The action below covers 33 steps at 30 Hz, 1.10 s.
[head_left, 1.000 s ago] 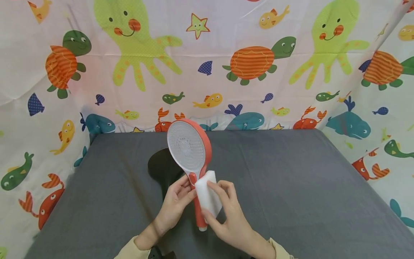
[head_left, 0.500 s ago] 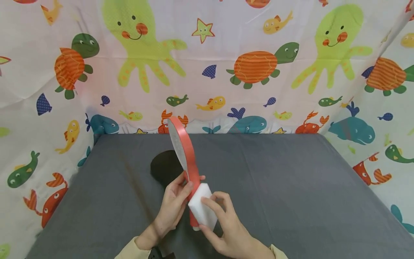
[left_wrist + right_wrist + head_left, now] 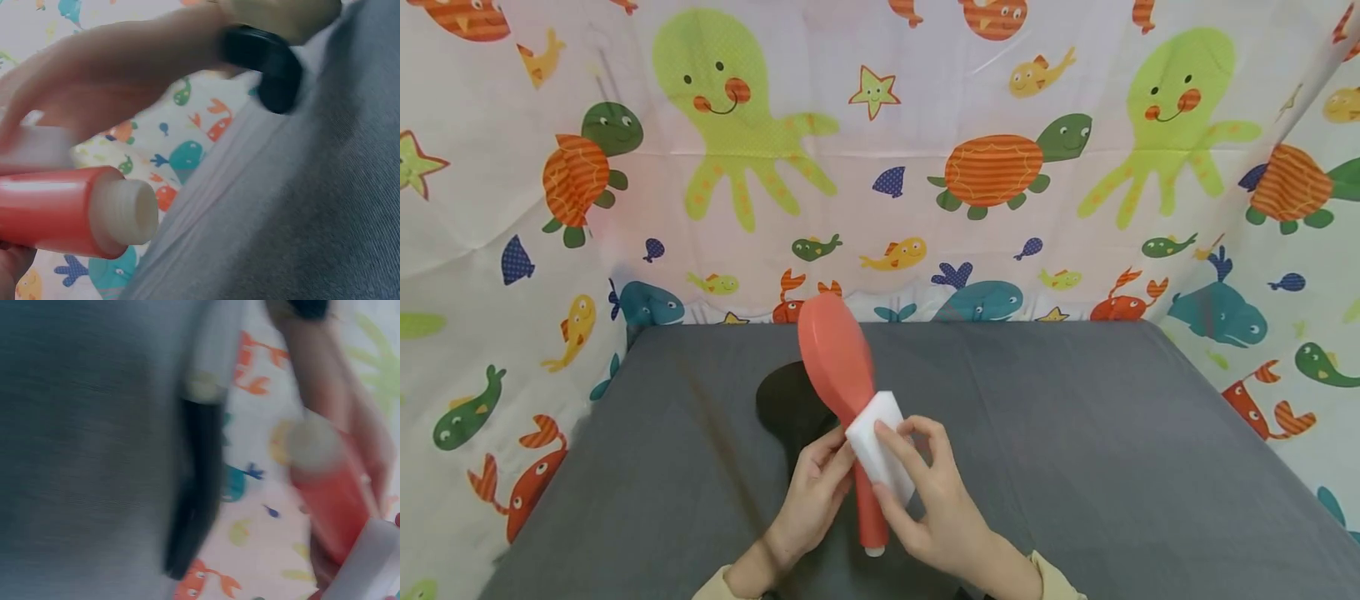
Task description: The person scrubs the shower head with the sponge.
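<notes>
The showerhead (image 3: pixel 841 371) is coral red, white-tipped

The wide table (image 3: pixel 1120 450) was covered in plain grey cloth — mostly smooth, with one faint crease right of the middle, running from the far side toward the near. Left of the middle lay a black, round-headed piece (image 3: pixel 786 404), its broad end toward the far edge and its narrower handle pointing nearer — part of that handle was hidden.
</notes>
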Motion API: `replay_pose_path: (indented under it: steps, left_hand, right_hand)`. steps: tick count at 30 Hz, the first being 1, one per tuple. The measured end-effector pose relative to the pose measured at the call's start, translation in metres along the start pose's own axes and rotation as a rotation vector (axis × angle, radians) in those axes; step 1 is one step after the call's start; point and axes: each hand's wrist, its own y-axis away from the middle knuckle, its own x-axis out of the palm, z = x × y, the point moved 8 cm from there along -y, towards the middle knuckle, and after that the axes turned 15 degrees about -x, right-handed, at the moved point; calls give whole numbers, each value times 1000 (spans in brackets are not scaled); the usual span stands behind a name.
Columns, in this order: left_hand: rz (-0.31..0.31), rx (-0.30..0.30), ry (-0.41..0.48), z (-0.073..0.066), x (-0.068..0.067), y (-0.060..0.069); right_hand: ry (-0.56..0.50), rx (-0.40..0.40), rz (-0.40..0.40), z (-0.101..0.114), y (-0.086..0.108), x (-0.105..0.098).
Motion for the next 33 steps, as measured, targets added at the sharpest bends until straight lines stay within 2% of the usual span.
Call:
replay_pose_path:
  steps: [4,6,8,11,16,19,22,25,28,33]
  left_hand:
    - [-31,-16,69,-5,-8,-1]
    - [-29,-10,91,-8,-10,-3]
    - [-24,-5,106,-10,-12,-4]
    - [-19,-2,97,-9,-11,-6]
    - [1,-34,41,-3,-3,-6]
    - [6,-73,18,1,1,-6]
    - [-5,-91,2,3,1,-5]
    - [-23,-83,3,1,-2,-5]
    - [-33,-70,16,-2,-7,-5]
    - [-50,-75,58,-4,-14,-6]
  right_hand:
    - [51,-114,125,20,21,7]
    - [32,-147,185,26,29,10]
    - [11,-163,209,27,30,10]
    - [18,-157,165,20,20,5]
    - [45,-27,57,-9,-9,-4]
    - [24,38,32,-22,-22,-6]
    - [22,48,42,-23,-23,-5]
    - [49,-2,69,-13,-12,-2]
    - [69,-90,112,2,4,3]
    - [-3,-198,194,19,28,12]
